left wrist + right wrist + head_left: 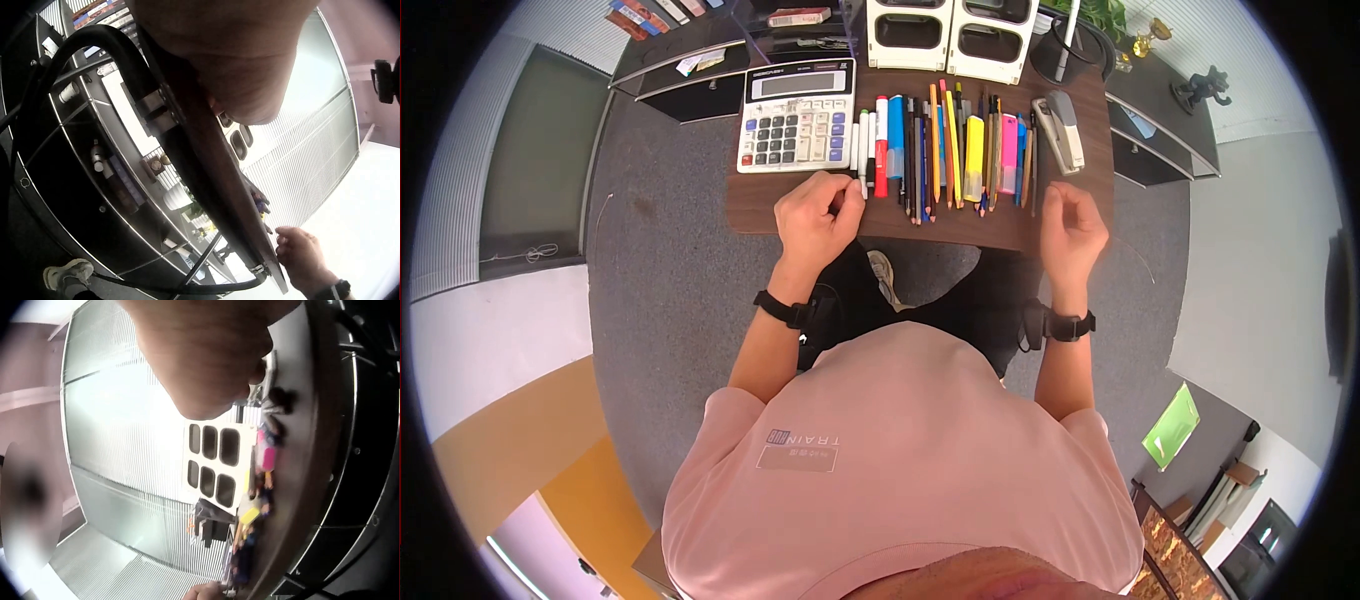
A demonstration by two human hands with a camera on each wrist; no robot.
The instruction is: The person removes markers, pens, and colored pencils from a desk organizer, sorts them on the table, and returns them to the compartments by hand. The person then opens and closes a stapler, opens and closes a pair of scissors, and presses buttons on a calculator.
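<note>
My left hand (812,222) rests at the near edge of the table (990,232), fingers loosely curled, its fingertips right beside the lower end of a white marker (863,150). At the right end of the row, my right hand (1072,232) sits near the edge with loosely bent fingers, just below a grey and white stapler (1059,135). Between the hands lie red (881,145) and blue (896,135) markers, pencils (936,150), a yellow highlighter (974,158) and a pink one (1009,152), side by side. Neither hand shows anything held.
A white calculator (795,115) lies left of the markers. Behind the row stand white holders (948,40) with dark compartments and a black mesh pen cup (1068,55). Dark shelves (1165,130) stand beyond the table.
</note>
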